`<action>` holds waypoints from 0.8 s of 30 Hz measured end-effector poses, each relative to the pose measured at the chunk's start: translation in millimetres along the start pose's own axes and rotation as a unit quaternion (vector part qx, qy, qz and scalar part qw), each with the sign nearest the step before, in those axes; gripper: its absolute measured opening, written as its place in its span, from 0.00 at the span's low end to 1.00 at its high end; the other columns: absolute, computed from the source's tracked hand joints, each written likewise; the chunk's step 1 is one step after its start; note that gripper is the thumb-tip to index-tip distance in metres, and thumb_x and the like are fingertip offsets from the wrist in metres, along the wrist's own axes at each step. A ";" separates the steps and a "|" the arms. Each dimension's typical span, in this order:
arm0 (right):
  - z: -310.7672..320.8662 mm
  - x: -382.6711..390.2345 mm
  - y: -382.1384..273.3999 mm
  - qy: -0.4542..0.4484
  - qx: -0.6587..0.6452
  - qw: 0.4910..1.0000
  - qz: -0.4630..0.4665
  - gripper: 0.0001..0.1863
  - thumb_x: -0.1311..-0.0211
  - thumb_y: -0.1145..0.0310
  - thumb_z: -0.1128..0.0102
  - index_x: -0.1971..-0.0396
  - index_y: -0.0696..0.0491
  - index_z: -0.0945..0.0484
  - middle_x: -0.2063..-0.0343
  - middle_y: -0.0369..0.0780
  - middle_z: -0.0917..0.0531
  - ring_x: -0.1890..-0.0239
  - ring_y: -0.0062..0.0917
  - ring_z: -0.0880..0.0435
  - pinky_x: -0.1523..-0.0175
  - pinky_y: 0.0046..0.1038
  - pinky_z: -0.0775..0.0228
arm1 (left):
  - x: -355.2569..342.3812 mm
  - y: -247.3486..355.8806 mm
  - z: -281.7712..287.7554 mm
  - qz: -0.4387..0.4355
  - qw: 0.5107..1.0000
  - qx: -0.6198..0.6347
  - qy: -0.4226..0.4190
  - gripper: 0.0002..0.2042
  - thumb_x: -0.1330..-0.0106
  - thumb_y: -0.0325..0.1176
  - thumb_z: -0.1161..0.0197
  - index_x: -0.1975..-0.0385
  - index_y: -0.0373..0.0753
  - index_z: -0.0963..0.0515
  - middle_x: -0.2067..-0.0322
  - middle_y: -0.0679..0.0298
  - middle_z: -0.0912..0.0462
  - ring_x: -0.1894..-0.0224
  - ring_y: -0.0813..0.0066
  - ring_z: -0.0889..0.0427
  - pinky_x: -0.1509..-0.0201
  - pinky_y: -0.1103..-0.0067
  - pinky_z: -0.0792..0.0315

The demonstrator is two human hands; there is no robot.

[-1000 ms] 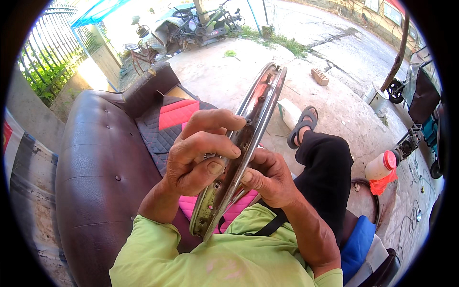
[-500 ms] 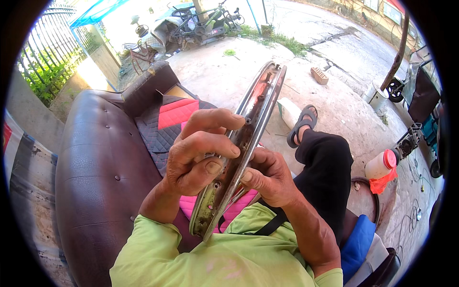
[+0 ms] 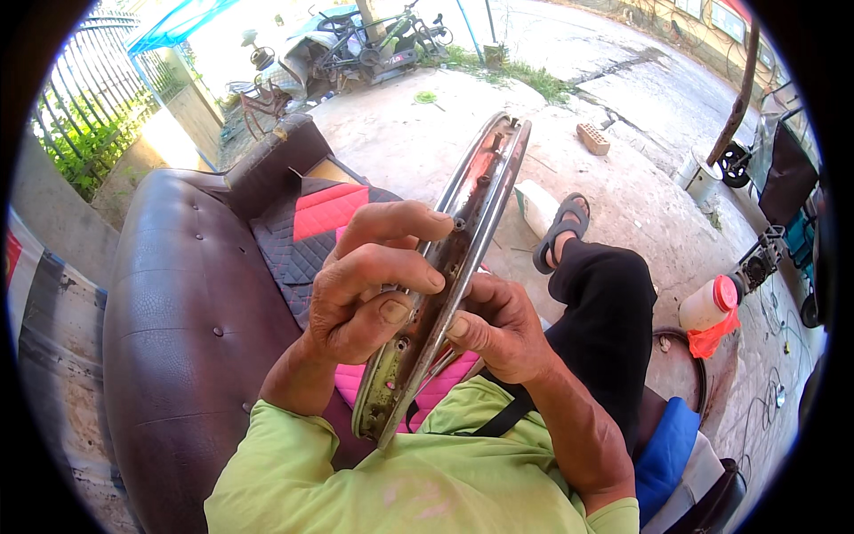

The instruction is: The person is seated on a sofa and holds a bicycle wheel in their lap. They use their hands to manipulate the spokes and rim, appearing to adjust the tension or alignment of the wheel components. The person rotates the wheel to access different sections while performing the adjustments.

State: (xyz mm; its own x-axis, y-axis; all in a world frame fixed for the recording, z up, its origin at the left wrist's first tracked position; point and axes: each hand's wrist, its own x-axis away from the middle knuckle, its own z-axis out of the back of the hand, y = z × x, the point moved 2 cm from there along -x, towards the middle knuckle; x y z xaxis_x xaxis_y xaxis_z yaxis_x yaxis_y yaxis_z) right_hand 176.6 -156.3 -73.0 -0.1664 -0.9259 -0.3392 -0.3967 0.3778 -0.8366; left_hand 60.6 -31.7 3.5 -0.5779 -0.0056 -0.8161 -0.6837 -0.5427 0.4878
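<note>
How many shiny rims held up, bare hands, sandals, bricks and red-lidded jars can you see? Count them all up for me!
Shiny rim: 1
Bare hands: 2 (left hand, right hand)
Sandal: 1
Brick: 1
Red-lidded jar: 1
Total: 6

No words, numbers, labels or signs can be read anywhere in this view. In the background, near the top edge, small pale marks stand on a dark panel [image 3: 399, 60] beside parked bicycles [image 3: 389, 39]; they are too small and blurred to make out, and may or may not be lettering.
</note>
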 end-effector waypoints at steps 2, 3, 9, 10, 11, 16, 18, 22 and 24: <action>-0.3 0.6 -0.7 0.002 -0.004 1.000 -0.007 0.15 0.32 0.62 0.33 0.57 0.59 0.20 0.75 0.30 0.21 0.75 0.09 0.28 0.71 0.17 0.37 | 0.8 0.5 -0.9 0.008 1.000 0.002 0.004 0.12 0.29 0.35 0.45 0.57 0.34 0.20 0.42 0.46 0.29 0.53 0.67 0.23 0.48 0.71 0.29; -0.2 0.9 -0.6 0.003 -0.004 1.000 -0.009 0.15 0.32 0.62 0.33 0.57 0.59 0.20 0.75 0.30 0.21 0.75 0.09 0.28 0.71 0.17 0.37 | 1.1 0.8 -1.4 0.011 1.000 0.004 0.006 0.12 0.29 0.36 0.45 0.58 0.34 0.20 0.42 0.46 0.29 0.53 0.67 0.23 0.48 0.71 0.29; 3.1 1.5 2.4 0.006 0.011 1.000 0.002 0.15 0.32 0.61 0.33 0.59 0.59 0.20 0.77 0.31 0.22 0.78 0.09 0.29 0.74 0.17 0.40 | 1.8 0.9 -3.4 0.016 1.000 0.002 0.011 0.12 0.28 0.36 0.45 0.58 0.34 0.20 0.42 0.47 0.29 0.54 0.68 0.23 0.48 0.71 0.29; 3.3 1.6 2.9 0.008 0.010 1.000 0.004 0.15 0.33 0.60 0.33 0.60 0.59 0.20 0.77 0.31 0.23 0.78 0.09 0.29 0.74 0.17 0.40 | 2.1 1.9 -4.0 0.022 1.000 0.000 0.012 0.12 0.28 0.36 0.45 0.58 0.34 0.20 0.42 0.47 0.29 0.54 0.68 0.23 0.48 0.71 0.29; 3.4 1.9 2.7 0.009 0.009 1.000 0.004 0.15 0.33 0.60 0.33 0.60 0.59 0.20 0.77 0.31 0.23 0.77 0.09 0.29 0.73 0.17 0.39 | 2.0 2.0 -4.4 0.024 1.000 0.000 0.013 0.13 0.28 0.37 0.45 0.58 0.34 0.20 0.42 0.46 0.29 0.54 0.68 0.23 0.48 0.71 0.29; 3.2 3.3 0.7 0.009 -0.003 1.000 0.003 0.15 0.33 0.61 0.33 0.60 0.59 0.20 0.75 0.31 0.23 0.75 0.10 0.28 0.72 0.17 0.38 | 2.2 1.0 -8.8 0.023 0.999 0.015 0.021 0.13 0.28 0.38 0.46 0.58 0.34 0.20 0.42 0.46 0.29 0.52 0.67 0.23 0.47 0.70 0.29; 3.7 4.0 0.4 0.010 -0.003 1.000 0.005 0.15 0.33 0.61 0.33 0.60 0.59 0.20 0.74 0.31 0.23 0.74 0.10 0.28 0.71 0.18 0.37 | 2.0 0.2 -11.4 0.021 0.999 0.025 0.025 0.13 0.27 0.38 0.46 0.58 0.34 0.21 0.42 0.46 0.30 0.50 0.66 0.24 0.45 0.70 0.30; 5.4 5.5 -0.5 0.007 -0.006 1.000 0.005 0.15 0.33 0.61 0.33 0.59 0.59 0.20 0.73 0.31 0.22 0.72 0.11 0.26 0.69 0.18 0.35 | 2.6 -3.5 -12.7 0.013 0.999 0.034 0.021 0.14 0.27 0.39 0.46 0.57 0.35 0.21 0.41 0.46 0.30 0.45 0.65 0.26 0.42 0.69 0.31; 6.2 6.1 -1.3 0.005 -0.006 1.000 0.004 0.15 0.32 0.62 0.33 0.58 0.59 0.20 0.72 0.31 0.22 0.72 0.11 0.26 0.68 0.18 0.34 | 2.7 -3.9 -13.3 0.013 0.999 0.033 0.019 0.14 0.27 0.39 0.46 0.57 0.35 0.21 0.41 0.46 0.30 0.44 0.64 0.27 0.41 0.68 0.32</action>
State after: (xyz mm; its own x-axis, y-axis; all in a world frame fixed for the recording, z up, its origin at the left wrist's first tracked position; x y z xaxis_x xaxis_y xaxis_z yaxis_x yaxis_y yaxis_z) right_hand 181.6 -162.4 -76.6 -0.1787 -0.9227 -0.3415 -0.4068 0.3853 -0.8283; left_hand 67.6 -40.7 -4.7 -0.5792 -0.0521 -0.8135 -0.6975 -0.4848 0.5277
